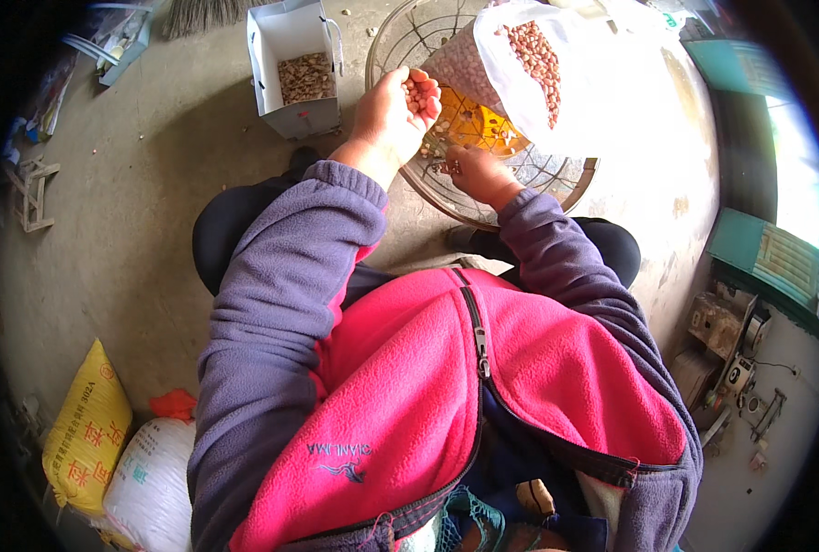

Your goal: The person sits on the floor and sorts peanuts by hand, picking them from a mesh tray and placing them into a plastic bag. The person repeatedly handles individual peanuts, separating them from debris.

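My left hand is turned palm up with its fingers curled around a small heap of shelled peanuts. Lower and to the right, my right hand is over a round glass-topped table. Its fingers are bent around a few reddish kernels, partly hidden by the hand. Between and beyond the hands lies an orange-yellow tray with scattered kernels and bits on it. A white plastic bag, its mouth gaping, leans over the tray, full of reddish peanut kernels.
Left of the table stands an open cardboard box with peanut shells inside. A broom lies behind it. Yellow and white sacks are at lower left, a small wooden stool at far left.
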